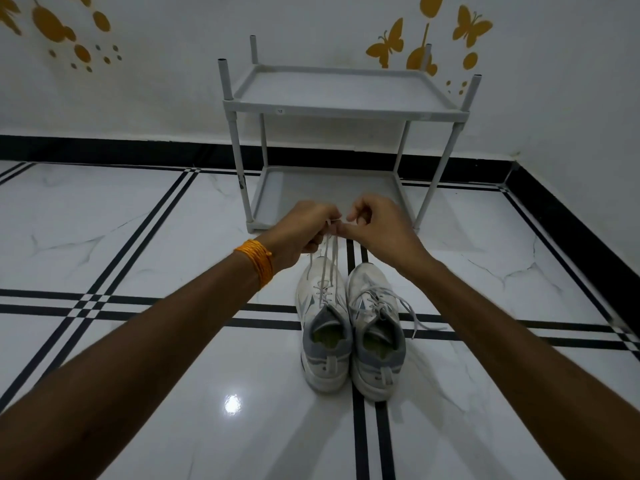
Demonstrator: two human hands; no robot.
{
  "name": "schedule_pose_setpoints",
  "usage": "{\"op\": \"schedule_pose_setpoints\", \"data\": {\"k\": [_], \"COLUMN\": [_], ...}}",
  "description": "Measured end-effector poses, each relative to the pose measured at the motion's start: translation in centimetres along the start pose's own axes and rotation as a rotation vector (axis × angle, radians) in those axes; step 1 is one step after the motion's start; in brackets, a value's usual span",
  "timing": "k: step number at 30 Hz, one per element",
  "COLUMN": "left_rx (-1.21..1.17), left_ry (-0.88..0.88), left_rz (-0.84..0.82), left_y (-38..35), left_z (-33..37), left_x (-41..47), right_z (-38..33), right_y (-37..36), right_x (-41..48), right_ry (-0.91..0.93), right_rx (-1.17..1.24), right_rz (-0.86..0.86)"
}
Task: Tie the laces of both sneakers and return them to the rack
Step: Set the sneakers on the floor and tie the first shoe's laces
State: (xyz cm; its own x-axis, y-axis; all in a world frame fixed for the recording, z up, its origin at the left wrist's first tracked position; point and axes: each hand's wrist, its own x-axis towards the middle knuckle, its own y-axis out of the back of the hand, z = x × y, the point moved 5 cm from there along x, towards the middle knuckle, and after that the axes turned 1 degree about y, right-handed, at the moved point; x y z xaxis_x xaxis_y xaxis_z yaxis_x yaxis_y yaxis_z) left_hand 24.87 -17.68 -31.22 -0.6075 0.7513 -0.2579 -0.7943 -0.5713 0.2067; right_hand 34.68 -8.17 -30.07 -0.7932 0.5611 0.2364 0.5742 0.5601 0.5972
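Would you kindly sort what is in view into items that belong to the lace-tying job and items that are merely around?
Job: left sneaker; its laces, pinched by left hand and right hand; right sneaker, laces loose; rack.

Around: orange wrist thread; butterfly wall stickers.

Both arms extended fwd, forearms bare. Left hand (pixel 300 233): fingers curled, pinched shut; orange thread band (pixel 255 264) worn at wrist. Right hand (pixel 377 226): fingers curled, thumb/forefinger pinched. Hands held nearly touching.
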Motion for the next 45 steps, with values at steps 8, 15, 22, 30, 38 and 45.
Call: {"op": "schedule_pose_setpoints", "data": {"k": [8,15,22,30,38,45], "left_rx": [0.018,0.393,0.917,1.052,0.727,0.993], "left_ry": [-0.025,-0.247,0.046,0.083,-0.195,-0.264], "left_rz": [0.033,0.351,0.461,0.082,0.063,0.056], "left_y": [-0.1,3.9,12.9,6.0,-1.5,-0.7], "left_z": [0.2,-2.0,-16.5,-19.1,-15.0,-15.2], "left_x": [0.2,0.6,-0.6,0.1,0.1,0.4], "right_z": [-0.2,2.2,18.3,17.8,9.3,11.3], "right_y": [0.1,2.8,7.1,0.9,-7.9,-6.8], "right_x": [0.6,-0.2,-5.3,-6.8,-6.5,-6.2], "right_ry": [0.086,0.1,-0.402,-0.366,-0.013,0.028], "right_rx": [-0.122,-0.27,-0.666,-0.777,-0.409,-0.555], "right_rz": [-0.051,-0.117,-0.185,-0.335,-0.415,-0.319]}}
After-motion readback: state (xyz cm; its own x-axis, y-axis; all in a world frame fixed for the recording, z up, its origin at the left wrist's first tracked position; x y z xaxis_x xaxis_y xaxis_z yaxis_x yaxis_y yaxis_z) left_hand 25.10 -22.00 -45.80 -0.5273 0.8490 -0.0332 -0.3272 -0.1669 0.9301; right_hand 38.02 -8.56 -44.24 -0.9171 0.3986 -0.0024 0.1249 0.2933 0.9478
